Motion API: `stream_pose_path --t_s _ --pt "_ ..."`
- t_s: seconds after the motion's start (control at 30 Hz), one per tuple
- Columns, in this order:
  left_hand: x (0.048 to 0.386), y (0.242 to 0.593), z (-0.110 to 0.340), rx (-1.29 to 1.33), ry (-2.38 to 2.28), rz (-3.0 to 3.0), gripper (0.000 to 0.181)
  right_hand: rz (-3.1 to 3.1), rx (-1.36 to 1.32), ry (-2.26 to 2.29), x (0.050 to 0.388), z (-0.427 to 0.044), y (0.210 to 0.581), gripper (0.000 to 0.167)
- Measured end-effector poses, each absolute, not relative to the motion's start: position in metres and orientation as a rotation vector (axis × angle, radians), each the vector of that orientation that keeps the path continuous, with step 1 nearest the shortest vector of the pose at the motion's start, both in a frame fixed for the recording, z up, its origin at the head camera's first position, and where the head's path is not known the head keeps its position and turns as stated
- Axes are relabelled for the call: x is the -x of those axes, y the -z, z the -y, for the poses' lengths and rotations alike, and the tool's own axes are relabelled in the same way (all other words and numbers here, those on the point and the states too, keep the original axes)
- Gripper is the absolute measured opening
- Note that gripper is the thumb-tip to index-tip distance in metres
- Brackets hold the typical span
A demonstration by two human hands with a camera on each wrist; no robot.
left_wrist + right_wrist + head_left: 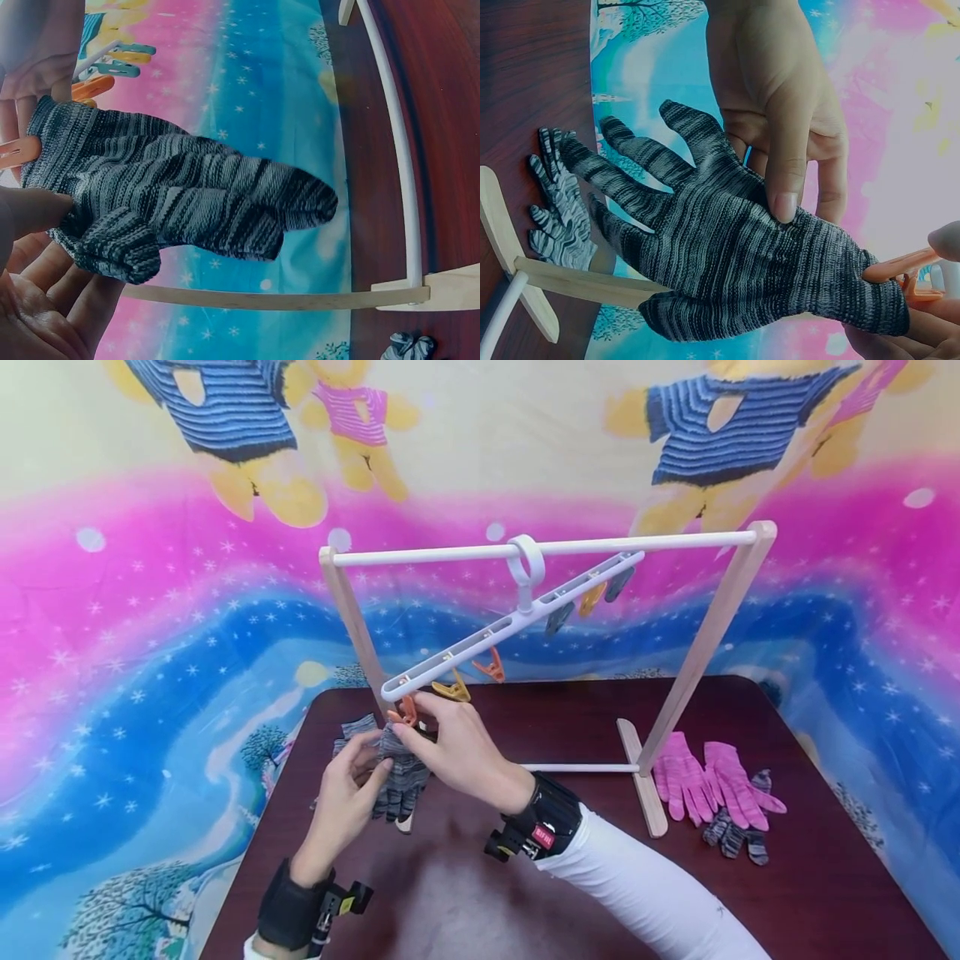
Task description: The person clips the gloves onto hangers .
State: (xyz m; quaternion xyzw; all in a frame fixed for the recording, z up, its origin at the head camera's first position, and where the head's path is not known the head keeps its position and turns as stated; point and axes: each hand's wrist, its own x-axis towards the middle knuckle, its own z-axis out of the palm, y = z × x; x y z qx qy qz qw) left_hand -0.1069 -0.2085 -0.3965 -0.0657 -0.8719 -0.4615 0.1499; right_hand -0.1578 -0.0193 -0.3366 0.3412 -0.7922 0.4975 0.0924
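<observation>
A grey-and-black striped glove (405, 772) hangs fingers down below the left end of the white hanger (480, 647). An orange clip (900, 266) bites the glove's cuff in the right wrist view. My left hand (347, 797) pinches the glove (172, 180) near its cuff, thumb on the near face. My right hand (461, 752) is at the orange clip (406, 712), with its thumb and fingers around the clip and cuff. Part of the cuff is hidden behind the fingers in the head view.
The hanger hangs slanted from a white rod (435, 556) on a wooden stand (697, 652). More clips hang along it, including a yellow one (452, 687). Pink gloves (738, 785) lie over striped ones (756, 843) at the right; another striped glove (566, 202) lies behind the stand's left side.
</observation>
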Motion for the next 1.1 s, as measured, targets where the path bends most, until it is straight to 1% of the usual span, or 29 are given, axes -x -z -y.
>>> stream_pose_path --t_s 0.1,0.3,0.4,0.73,1.1 --pt "0.108 0.398 0.209 0.178 1.313 2.517 0.039 2.353 -1.007 -1.485 0.158 0.018 0.34 0.015" --pt "0.11 0.399 0.208 0.177 1.309 2.545 0.039 2.387 -0.975 -1.496 0.158 0.013 0.344 0.036" --pt "0.11 0.399 0.209 0.165 1.325 2.542 0.038 2.4 -0.974 -1.503 0.159 0.013 0.345 0.04" --pt "0.109 0.402 0.211 0.152 1.367 2.539 0.038 2.424 -0.966 -1.447 0.16 0.01 0.351 0.038" --pt "0.111 0.408 0.21 0.12 1.399 2.552 0.039 2.464 -0.933 -1.453 0.159 0.002 0.355 0.04"
